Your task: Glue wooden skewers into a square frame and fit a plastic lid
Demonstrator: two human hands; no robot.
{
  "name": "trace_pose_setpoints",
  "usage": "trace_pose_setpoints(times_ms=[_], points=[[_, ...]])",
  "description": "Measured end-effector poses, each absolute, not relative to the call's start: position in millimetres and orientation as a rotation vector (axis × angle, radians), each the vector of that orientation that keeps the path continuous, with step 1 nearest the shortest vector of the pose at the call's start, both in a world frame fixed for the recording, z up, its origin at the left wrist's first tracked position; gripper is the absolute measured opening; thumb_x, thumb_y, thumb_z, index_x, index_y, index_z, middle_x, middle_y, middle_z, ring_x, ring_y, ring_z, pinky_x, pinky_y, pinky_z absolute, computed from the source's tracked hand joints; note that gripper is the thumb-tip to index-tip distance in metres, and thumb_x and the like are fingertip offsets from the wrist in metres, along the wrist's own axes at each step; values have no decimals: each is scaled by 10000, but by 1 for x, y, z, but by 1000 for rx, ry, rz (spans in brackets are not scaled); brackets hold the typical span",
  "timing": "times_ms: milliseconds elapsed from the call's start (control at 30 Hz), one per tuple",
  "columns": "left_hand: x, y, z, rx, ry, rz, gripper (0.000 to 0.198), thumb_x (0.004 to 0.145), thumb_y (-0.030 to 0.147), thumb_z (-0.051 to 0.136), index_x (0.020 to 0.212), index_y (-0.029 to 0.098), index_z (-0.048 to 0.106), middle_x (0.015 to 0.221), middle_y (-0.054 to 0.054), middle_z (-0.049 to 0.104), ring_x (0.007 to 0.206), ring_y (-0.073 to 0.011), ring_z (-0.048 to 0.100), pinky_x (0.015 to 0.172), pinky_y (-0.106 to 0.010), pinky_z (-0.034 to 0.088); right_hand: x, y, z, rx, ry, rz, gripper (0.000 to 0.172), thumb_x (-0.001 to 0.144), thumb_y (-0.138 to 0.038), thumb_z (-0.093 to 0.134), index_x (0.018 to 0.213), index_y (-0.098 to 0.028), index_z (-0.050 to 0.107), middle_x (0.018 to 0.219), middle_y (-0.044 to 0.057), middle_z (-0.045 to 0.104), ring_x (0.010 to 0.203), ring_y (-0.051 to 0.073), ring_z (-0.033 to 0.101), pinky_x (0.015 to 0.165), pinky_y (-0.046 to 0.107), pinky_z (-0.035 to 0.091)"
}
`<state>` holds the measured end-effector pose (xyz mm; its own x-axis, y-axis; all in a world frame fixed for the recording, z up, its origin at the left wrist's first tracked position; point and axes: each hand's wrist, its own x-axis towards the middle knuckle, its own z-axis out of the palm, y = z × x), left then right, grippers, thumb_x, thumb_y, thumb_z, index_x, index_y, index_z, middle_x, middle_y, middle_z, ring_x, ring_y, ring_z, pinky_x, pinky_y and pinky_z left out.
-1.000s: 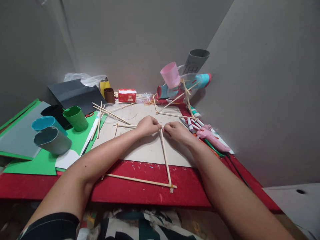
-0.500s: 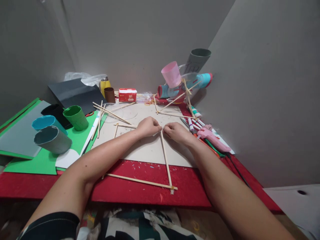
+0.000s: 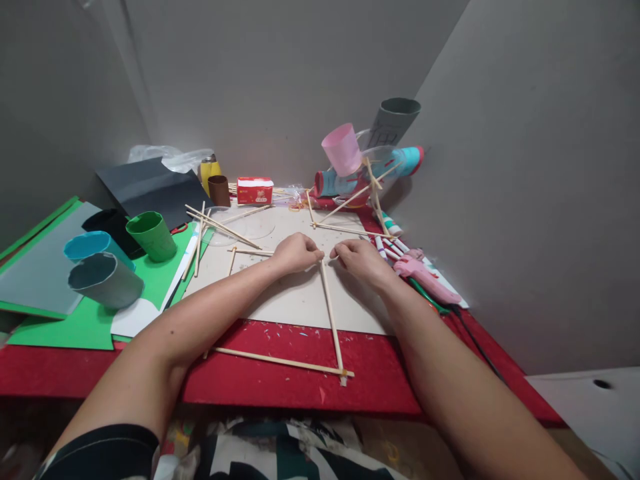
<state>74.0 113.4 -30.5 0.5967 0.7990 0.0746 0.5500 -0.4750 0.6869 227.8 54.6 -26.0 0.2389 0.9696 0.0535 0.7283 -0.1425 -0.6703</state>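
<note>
A four-sided frame of thin wooden sticks point(image 3: 331, 313) lies partly on the pale board and partly over the red tabletop, with my left forearm crossing above it. At its far right corner my left hand point(image 3: 296, 254) is closed, thumb and fingertips pinching the stick ends. Just right of that corner, my right hand point(image 3: 361, 260) has its fingertips pinched together; a faint thin strand seems to show between the hands, too small to name. The near right corner point(image 3: 343, 373) of the frame has a yellowish binding around the crossed sticks.
Loose sticks point(image 3: 225, 227) lie over clear discs behind my left hand. Paper cups, including a green one point(image 3: 153, 237), stand on green sheets at left. A pink glue gun point(image 3: 427, 277) and markers lie right. Behind stands a stick structure with a pink cup point(image 3: 343, 149).
My right hand has drawn slightly right, away from the frame's corner, and the gap between the hands is wider. The left hand stays at the corner.
</note>
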Motion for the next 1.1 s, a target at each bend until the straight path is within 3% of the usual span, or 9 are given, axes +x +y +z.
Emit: trace_pose_setpoints(times_ms=[333, 1100], points=[[73, 113, -29, 2265, 1069, 495, 291, 808, 347, 551, 788, 134, 748, 656, -45, 670, 611, -141, 546, 578, -236, 368, 225, 52, -27, -1904, -1583, 611, 301, 803, -329, 467, 609, -145, 605, 482, -15, 507, 463, 114, 424, 494, 246, 318], [72, 108, -19, 2376, 1122, 454, 275, 814, 333, 538, 851, 156, 745, 790, -74, 715, 714, -178, 606, 667, -256, 420, 226, 55, -38, -1887, -1646, 591, 265, 776, -254, 457, 531, -179, 525, 491, 3, 560, 494, 123, 480, 528, 235, 342]])
